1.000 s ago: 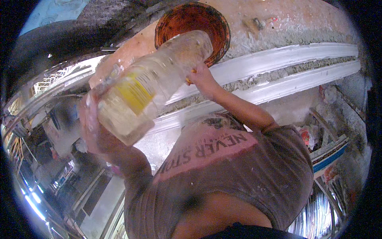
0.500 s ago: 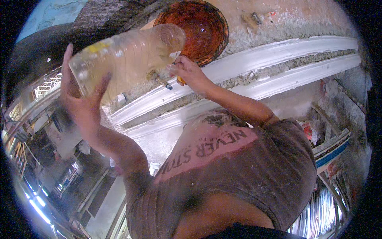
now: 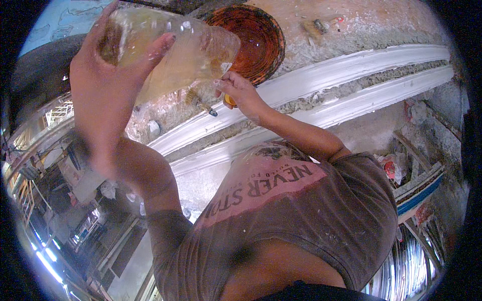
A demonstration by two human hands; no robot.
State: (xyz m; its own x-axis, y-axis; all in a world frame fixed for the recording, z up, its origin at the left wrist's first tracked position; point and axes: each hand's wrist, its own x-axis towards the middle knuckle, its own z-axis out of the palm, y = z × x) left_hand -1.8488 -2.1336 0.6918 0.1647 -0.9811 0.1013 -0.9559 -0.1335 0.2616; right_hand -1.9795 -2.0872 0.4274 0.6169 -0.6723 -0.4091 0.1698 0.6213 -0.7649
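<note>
A large clear plastic bottle (image 3: 183, 52) with pale yellowish liquid in it lies tilted across the upper left, its far end over the rim of a round, reddish-brown basin (image 3: 268, 45). My left hand (image 3: 103, 83) grips the bottle by its base, thumb across the near side and fingers round the back. At the bottle's lower right edge, my right hand (image 3: 240, 95) is closed with its fingertips against the plastic. Something small and orange-yellow (image 3: 230, 100) is tucked in its curled fingers; its kind is unclear. The bottle's mouth is hard to make out.
Long white moulded strips (image 3: 351, 75) run from the middle to the right in front of the basin. Paintbrush-like things lie beside the bottle (image 3: 203, 105) and at the back right (image 3: 316, 27). A blue-edged board (image 3: 422, 193) leans on the right.
The base of the bottle has risen as my left hand lifted and came closer, so the bottle tilts more toward the basin. My right hand stays nearly in place.
</note>
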